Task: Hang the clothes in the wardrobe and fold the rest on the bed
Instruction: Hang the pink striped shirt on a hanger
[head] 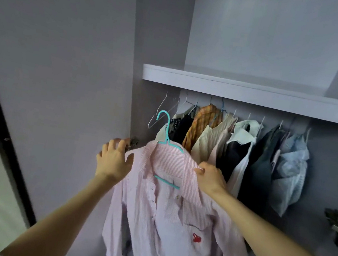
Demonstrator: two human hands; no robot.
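A pink striped shirt (166,209) with a small red mark on the chest hangs on a teal hanger (168,142) in front of the open wardrobe (83,52), held up near its left side. The hanger's hook rises free in the air below the white shelf (254,92), close to an empty white wire hanger (161,112) at the left end of the row. The left hand (114,161) rests on the shirt's left shoulder, its fingers (118,145) spread and only loosely bent over the cloth, the thumb lying against the fabric. The right hand (211,178) is on the right side of the collar, its fingers curled and pinching the edge of the cloth. Both bare forearms reach in from the near edge of the view. Behind the shirt, further right, a row of hung clothes (236,149) fills the space under the shelf: dark pieces, an orange checked shirt (203,123), cream and white tops, and a pale blue garment (290,165) at the far right. A metal door hinge (335,227) sits on the right wall of the wardrobe.
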